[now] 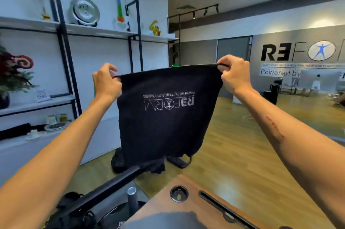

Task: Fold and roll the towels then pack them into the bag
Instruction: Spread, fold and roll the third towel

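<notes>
**Black towel held up over the wooden tabletop**

In the middle of the frame a black towel (164, 109) hangs spread out in the air, its white logo print upside down. The left hand (106, 81) pinches its upper left corner and the right hand (234, 73) pinches its upper right corner — each grip curled tight on the top hem, which is pulled straight between them. The towel's lower edge hangs just above a dark heap (121, 161) on the floor (242, 154), which is light wood planks.

At the bottom of the frame lies a brown wooden tabletop (186, 208) with a round cable hole and a long slot. At the left stand white shelves (93, 30) on black posts — a silver plate (85, 11) rests on the top one. On the grey wall (298, 51) at the right is large lettering.
</notes>
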